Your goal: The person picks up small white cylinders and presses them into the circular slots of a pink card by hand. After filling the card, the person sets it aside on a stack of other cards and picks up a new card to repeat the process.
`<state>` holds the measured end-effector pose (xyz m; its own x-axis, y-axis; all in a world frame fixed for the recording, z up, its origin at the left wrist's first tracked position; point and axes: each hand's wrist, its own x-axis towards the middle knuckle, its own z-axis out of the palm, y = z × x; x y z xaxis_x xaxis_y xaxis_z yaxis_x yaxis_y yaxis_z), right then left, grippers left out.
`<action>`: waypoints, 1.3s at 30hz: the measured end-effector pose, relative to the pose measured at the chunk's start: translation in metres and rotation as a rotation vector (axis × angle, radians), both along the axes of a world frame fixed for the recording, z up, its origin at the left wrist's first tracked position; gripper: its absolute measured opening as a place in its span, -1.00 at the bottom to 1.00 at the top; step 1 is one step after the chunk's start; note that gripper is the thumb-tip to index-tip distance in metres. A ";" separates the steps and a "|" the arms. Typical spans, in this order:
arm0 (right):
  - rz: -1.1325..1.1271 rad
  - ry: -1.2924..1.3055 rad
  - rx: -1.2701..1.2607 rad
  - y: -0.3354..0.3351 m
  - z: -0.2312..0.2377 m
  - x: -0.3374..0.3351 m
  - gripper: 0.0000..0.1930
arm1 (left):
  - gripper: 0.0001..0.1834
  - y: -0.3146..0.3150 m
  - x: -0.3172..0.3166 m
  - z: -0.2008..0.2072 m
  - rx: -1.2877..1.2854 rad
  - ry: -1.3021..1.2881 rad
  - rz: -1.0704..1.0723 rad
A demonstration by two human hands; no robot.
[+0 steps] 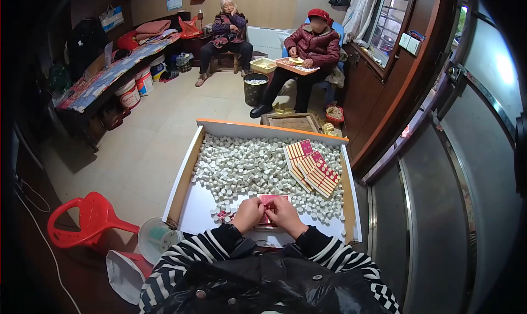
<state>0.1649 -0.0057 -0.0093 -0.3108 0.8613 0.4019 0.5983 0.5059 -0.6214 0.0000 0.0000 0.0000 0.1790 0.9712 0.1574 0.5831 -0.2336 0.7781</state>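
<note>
White pellets [247,165] and red card stacks [313,168] crowd the tray's [184,176] far half.

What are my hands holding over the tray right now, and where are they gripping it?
Both hands, left and right, hold one small red card by its lower part, one hand at each side; its top edge sticks out above the fingers.

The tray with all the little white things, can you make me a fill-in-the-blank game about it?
1. Both hands, the left hand and the right hand, hold a small ____ card.
2. The tray is heaped with small ____ pieces.
3. The stack of striped cards lies on the tray's ____ side.
4. The plastic stool on the floor is ____.

Missing words: red; white; right; red
</note>
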 end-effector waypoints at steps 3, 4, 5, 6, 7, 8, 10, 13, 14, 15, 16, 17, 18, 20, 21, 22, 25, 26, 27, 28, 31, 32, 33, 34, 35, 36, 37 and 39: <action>0.004 0.001 0.021 0.002 0.005 -0.002 -0.75 | -0.76 0.004 -0.001 0.003 -0.031 -0.017 -0.003; 0.003 0.001 0.019 0.002 0.006 -0.002 -0.75 | -0.76 0.005 -0.001 0.003 -0.033 -0.017 -0.004; -0.007 -0.024 0.018 0.003 0.008 -0.002 -0.76 | -0.76 0.007 -0.001 0.004 -0.039 -0.012 -0.011; -0.017 -0.049 0.018 0.004 0.010 -0.001 -0.76 | -0.76 0.010 0.000 0.006 -0.046 -0.007 -0.018; -0.026 -0.074 0.016 0.006 0.012 -0.001 -0.76 | -0.75 0.012 0.000 0.007 -0.053 -0.002 -0.024; -0.027 -0.075 0.015 0.009 0.014 0.000 -0.76 | -0.75 0.015 0.000 0.008 -0.054 -0.002 -0.025; -0.011 -0.047 -0.013 0.015 0.021 0.001 -0.76 | -0.75 0.021 0.000 0.014 -0.078 -0.007 -0.027; 0.000 -0.037 -0.043 0.027 0.029 0.004 -0.76 | -0.75 0.034 0.002 0.024 -0.096 -0.007 -0.039; 0.006 -0.039 -0.061 0.030 0.031 0.005 -0.75 | -0.75 0.038 0.002 0.027 -0.105 -0.004 -0.045; 0.017 -0.042 -0.080 0.034 0.034 0.006 -0.74 | -0.75 0.042 0.001 0.029 -0.113 -0.001 -0.046; 0.017 -0.043 -0.078 0.039 0.038 0.007 -0.74 | -0.75 0.047 0.001 0.031 -0.111 -0.002 -0.047; 0.042 -0.058 -0.086 0.042 0.042 0.009 -0.70 | -0.75 0.052 0.001 0.032 -0.141 -0.007 -0.052; 0.068 -0.073 -0.094 0.045 0.046 0.011 -0.66 | -0.75 0.057 0.001 0.033 -0.172 -0.013 -0.057; 0.093 -0.089 -0.100 0.053 0.060 0.014 -0.62 | -0.75 0.068 -0.001 0.036 -0.200 -0.018 -0.063; 0.109 -0.130 -0.039 0.055 0.071 0.015 -0.57 | -0.75 0.073 -0.003 0.038 -0.247 -0.057 -0.062; 0.121 -0.171 0.020 0.058 0.082 0.016 -0.52 | -0.75 0.080 -0.004 0.039 -0.295 -0.096 -0.065; 0.150 -0.217 0.078 0.077 0.098 0.020 -0.44 | -0.75 0.103 -0.008 0.043 -0.402 -0.209 -0.087; 0.170 -0.219 0.077 0.084 0.100 0.021 -0.41 | -0.75 0.110 -0.010 0.044 -0.459 -0.283 -0.101; 0.191 -0.222 0.077 0.091 0.102 0.022 -0.39 | -0.75 0.117 -0.011 0.044 -0.517 -0.356 -0.115; 0.190 -0.221 0.074 0.098 0.105 0.022 -0.39 | -0.75 0.123 -0.012 0.041 -0.520 -0.356 -0.115; 0.229 -0.203 -0.068 0.120 0.108 0.021 -0.40 | -0.76 0.143 -0.014 0.027 -0.522 -0.487 -0.131; 0.226 -0.203 -0.072 0.129 0.105 0.020 -0.40 | -0.76 0.149 -0.014 0.033 -0.526 -0.487 -0.133; 0.216 -0.207 -0.092 0.138 0.102 0.019 -0.43 | -0.76 0.152 -0.012 0.039 -0.547 -0.580 -0.131; 0.207 -0.212 -0.111 0.146 0.098 0.018 -0.45 | -0.76 0.156 -0.011 0.046 -0.567 -0.673 -0.127; 0.203 -0.216 -0.130 0.152 0.096 0.017 -0.47 | -0.75 0.159 -0.012 0.049 -0.584 -0.767 -0.118; 0.208 -0.216 -0.133 0.157 0.094 0.015 -0.47 | -0.75 0.165 -0.016 0.047 -0.585 -0.769 -0.113; 0.206 -0.195 -0.168 0.162 0.093 0.014 -0.49 | -0.76 0.170 -0.022 0.045 -0.623 -0.804 -0.136; 0.206 -0.154 -0.234 0.170 0.091 0.010 -0.52 | -0.77 0.176 -0.032 0.040 -0.693 -0.875 -0.183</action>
